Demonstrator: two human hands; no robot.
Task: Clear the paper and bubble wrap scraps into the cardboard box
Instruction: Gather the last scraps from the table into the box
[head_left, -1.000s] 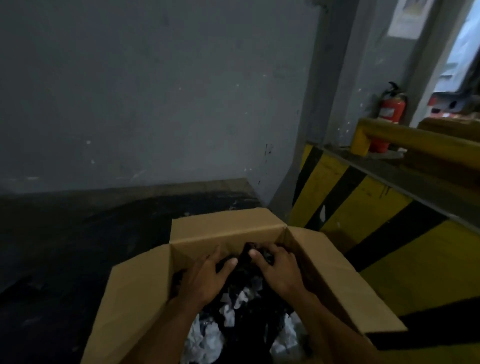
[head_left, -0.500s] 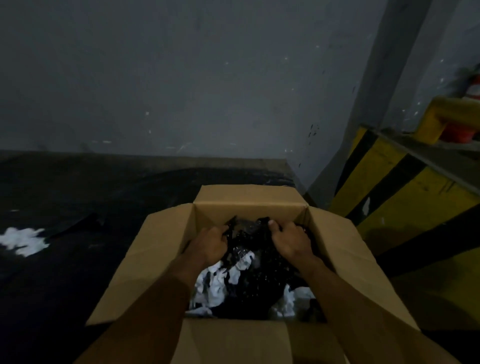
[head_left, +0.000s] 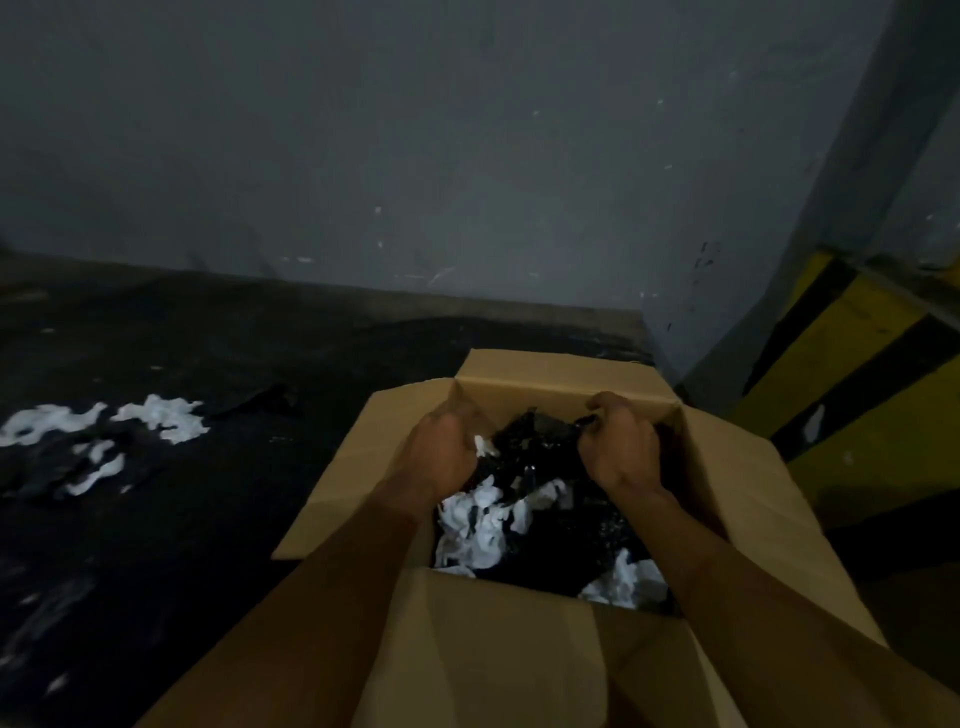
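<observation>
An open cardboard box (head_left: 561, 371) stands on the dark floor in front of me, flaps spread outward. Inside lie black bubble wrap (head_left: 540, 441) and white paper scraps (head_left: 480, 525). Both my hands are inside the box near its far wall. My left hand (head_left: 441, 452) has its fingers curled at the left edge of the black wrap. My right hand (head_left: 621, 447) grips the black wrap at its right edge. More white paper scraps (head_left: 156, 415) and dark wrap pieces (head_left: 260, 400) lie loose on the floor to the left.
A grey wall (head_left: 467, 156) rises just behind the box. At the right stands a yellow and black striped barrier (head_left: 857, 374), close to the box's right flap. The floor to the left is dark and open.
The view swung left and down, bringing the floor scraps on the left into sight. My hands spread slightly apart on the black wrap and stay deep in the box.
</observation>
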